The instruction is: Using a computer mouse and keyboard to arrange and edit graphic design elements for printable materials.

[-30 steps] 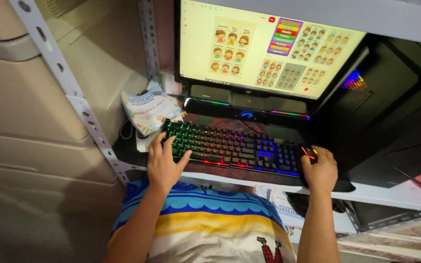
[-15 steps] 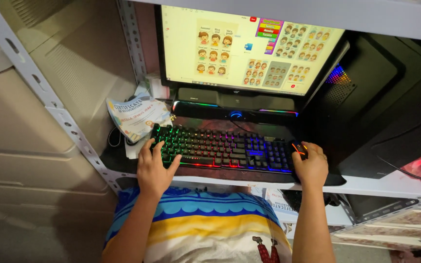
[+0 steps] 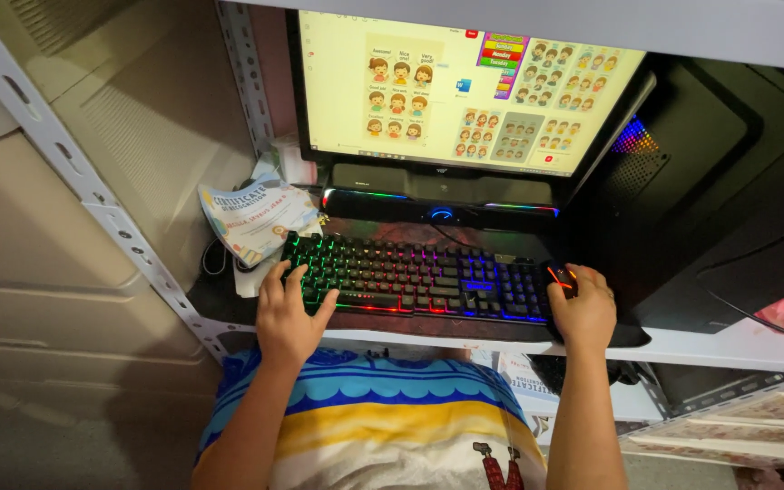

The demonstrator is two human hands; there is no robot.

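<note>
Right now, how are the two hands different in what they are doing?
The left hand lies on the left end of the keyboard, fingers spread over the green-lit keys; the right hand sits past the keyboard's right end. The left hand is flat and open, while the right hand is curled over a dark mouse that glows red. Both are bare and rest on the same shelf in front of the monitor.

I see a dim nook lit mainly by the bright, slightly washed-out monitor (image 3: 465, 86) and glowing keyboard (image 3: 419, 277); corners fall into soft shadow.
</note>
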